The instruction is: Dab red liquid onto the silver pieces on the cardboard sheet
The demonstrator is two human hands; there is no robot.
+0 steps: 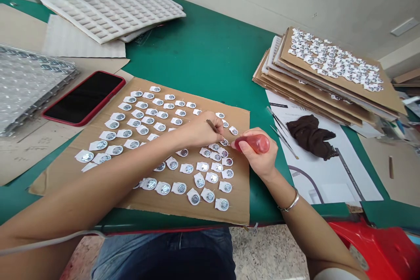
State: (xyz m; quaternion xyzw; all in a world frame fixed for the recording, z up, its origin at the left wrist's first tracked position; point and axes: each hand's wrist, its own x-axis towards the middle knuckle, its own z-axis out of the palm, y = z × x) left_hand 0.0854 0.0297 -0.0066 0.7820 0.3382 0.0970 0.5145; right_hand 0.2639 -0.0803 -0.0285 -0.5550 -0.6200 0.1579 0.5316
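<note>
A: Hands first?

B: Left hand (210,131) pinching a slim brown tool (211,126); its tip is lost among the fingers. Right hand (262,157) wrapped round a red bottle (257,143), narrow end pointing left. Both over the right part of a cardboard sheet (241,183).

A: And the pieces?

B: Metal discs on white tabs, in loose rows on that sheet, sheet flat on the green desk (210,57). One disc (224,142) sits just beside the bottle's narrow end. Contact: cannot tell.

A: Weak points?

B: The bottle, I'd judge. If it holds liquid, too firm a squeeze could flood that disc and wet its neighbours, which lie close. Contents not visible.

A: The left forearm?

B: Crosses the sheet, hiding several pieces. Whether it touches any, cannot tell. A low sweep could drag tabs out of line.

A: Anything by the near edge?

B: A pale cord (52,243) runs across that arm, lower left. Could snag on a wide reach. The sheet also lies close to the desk's front edge; a bump from the lap might jog it and shift the discs.

A: Right side?

B: Dark cloth (310,135) on printed paper (328,179), well apart from the bottle. A spill might spread before it's reached.
</note>
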